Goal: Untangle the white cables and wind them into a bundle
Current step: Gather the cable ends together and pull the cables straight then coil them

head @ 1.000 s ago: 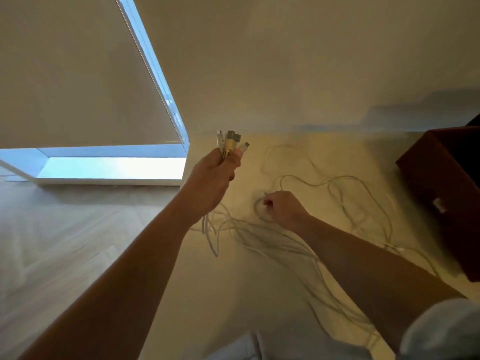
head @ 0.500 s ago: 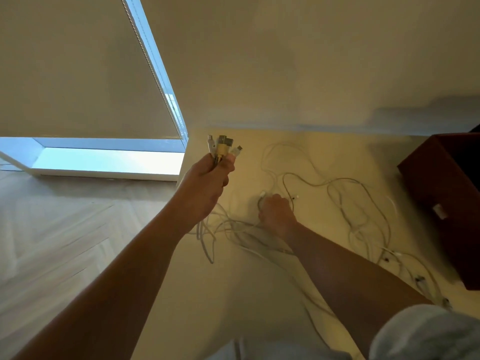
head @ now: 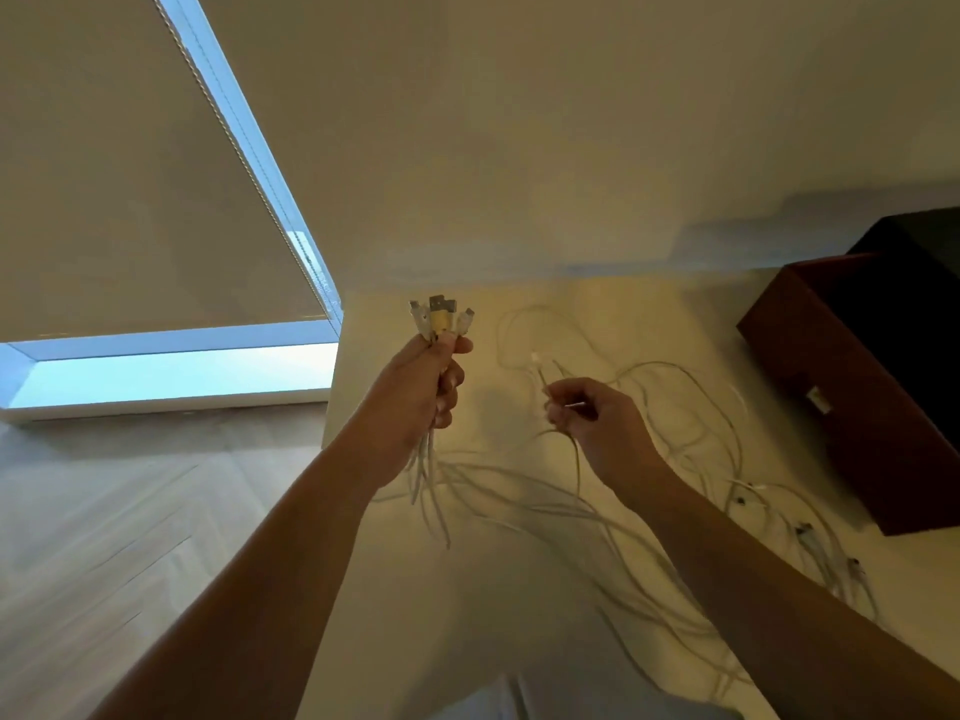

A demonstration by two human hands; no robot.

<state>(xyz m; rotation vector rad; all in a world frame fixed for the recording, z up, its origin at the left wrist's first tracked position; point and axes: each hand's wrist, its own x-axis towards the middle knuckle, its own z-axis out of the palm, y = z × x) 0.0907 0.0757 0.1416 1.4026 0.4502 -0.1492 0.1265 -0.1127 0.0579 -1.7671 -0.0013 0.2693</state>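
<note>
Left grip: the left hand point(head: 415, 397) is closed round a cluster of cable plugs point(head: 441, 317), held upright at the centre of the frame, probably so the collected ends stay together and level.
Right grip: the right hand point(head: 602, 423) pinches one loose cable end point(head: 540, 371) between thumb and fingertips, just right of centre and raised off the surface, likely to carry it across to the cluster.
White cables point(head: 519, 501): they hang from both hands and sprawl in crossing loops over the cream bench point(head: 415, 615), from the centre to the lower right, where more plugs lie.
Step in hand: gathering the ends, by my reading; winding has not begun.
Why this hold: with all the plugs in one fist, the lengths can be combed out below.
Risk: pulling on crossed loops could tighten a knot.
Surroundings: a dark brown box point(head: 841, 387) at the right, a roller blind point(head: 130, 200) at the upper left, and a wood floor point(head: 104, 537) at the lower left.
</note>
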